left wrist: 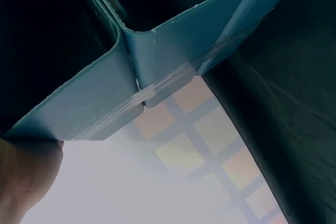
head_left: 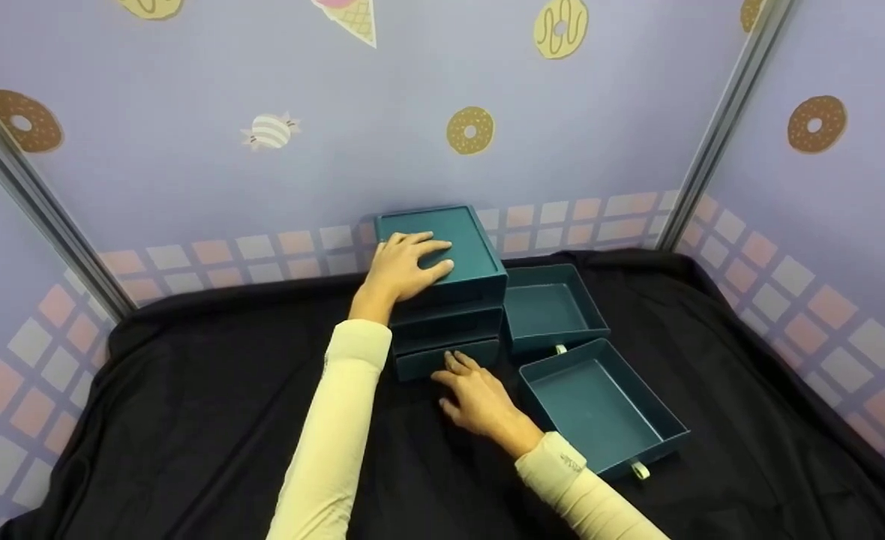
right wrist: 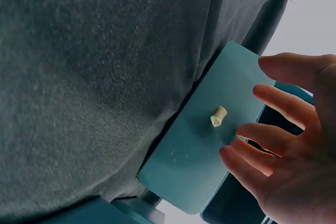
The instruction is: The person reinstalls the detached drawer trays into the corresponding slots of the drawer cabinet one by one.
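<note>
Head view: a teal drawer box (head_left: pixel 442 289) stands on the black-clothed desk (head_left: pixel 187 390) near the back wall, its open front facing the person. The left hand (head_left: pixel 406 266) lies flat on the box's lid, fingers straight and spread, gripping nothing. The bottom drawer (head_left: pixel 446 358) sits in its slot, pushed slightly out, its front panel facing the person and its long axis running left to right. The right hand (head_left: pixel 478 397) reaches to that panel, fingers loosely extended at its face. Right wrist view shows those fingers (right wrist: pixel 262 137) spread just beside the small cream knob (right wrist: pixel 218 116), not closed on it. Two removed drawers lie right of the box: one (head_left: pixel 551 307) beside it, another (head_left: pixel 600 405) nearer, angled, its pull toward the person.
</note>
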`<action>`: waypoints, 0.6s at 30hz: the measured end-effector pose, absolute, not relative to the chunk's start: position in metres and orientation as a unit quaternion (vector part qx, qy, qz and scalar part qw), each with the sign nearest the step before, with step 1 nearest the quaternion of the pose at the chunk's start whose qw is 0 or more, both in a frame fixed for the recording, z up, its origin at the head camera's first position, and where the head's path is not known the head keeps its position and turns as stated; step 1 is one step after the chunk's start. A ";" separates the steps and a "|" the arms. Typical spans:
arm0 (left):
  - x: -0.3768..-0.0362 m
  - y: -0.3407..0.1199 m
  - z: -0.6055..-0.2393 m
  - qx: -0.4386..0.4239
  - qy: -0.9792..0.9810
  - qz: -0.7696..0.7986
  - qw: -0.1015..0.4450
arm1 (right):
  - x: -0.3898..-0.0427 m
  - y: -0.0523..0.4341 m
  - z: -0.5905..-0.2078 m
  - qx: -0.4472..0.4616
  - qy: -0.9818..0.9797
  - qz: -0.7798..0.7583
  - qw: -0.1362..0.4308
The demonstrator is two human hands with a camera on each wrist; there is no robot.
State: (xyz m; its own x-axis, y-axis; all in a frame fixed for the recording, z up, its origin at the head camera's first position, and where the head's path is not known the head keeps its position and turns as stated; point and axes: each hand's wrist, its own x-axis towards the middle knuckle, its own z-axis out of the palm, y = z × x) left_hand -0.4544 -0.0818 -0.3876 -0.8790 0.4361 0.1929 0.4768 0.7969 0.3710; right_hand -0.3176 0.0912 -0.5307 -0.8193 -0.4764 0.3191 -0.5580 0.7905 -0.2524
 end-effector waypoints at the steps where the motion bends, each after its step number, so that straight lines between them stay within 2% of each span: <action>1: -0.455 -0.082 -0.388 -0.241 -0.947 -0.209 0.048 | -0.318 0.092 -0.531 0.275 -0.940 0.171 0.110; 5: -0.455 -0.080 -0.388 -0.242 -0.947 -0.208 0.038 | -0.318 0.093 -0.534 0.272 -0.943 0.171 0.086; 18: -0.456 -0.082 -0.387 -0.250 -0.949 -0.189 0.032 | -0.324 0.092 -0.534 0.278 -0.939 0.180 0.089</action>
State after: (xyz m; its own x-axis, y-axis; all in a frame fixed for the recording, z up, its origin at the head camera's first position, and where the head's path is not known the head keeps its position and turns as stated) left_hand -0.4559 -0.0817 -0.3866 -0.8730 0.4621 0.1559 0.4865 0.8038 0.3423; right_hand -0.3244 0.0919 -0.5337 -0.8299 -0.4900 0.2668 -0.5539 0.7808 -0.2890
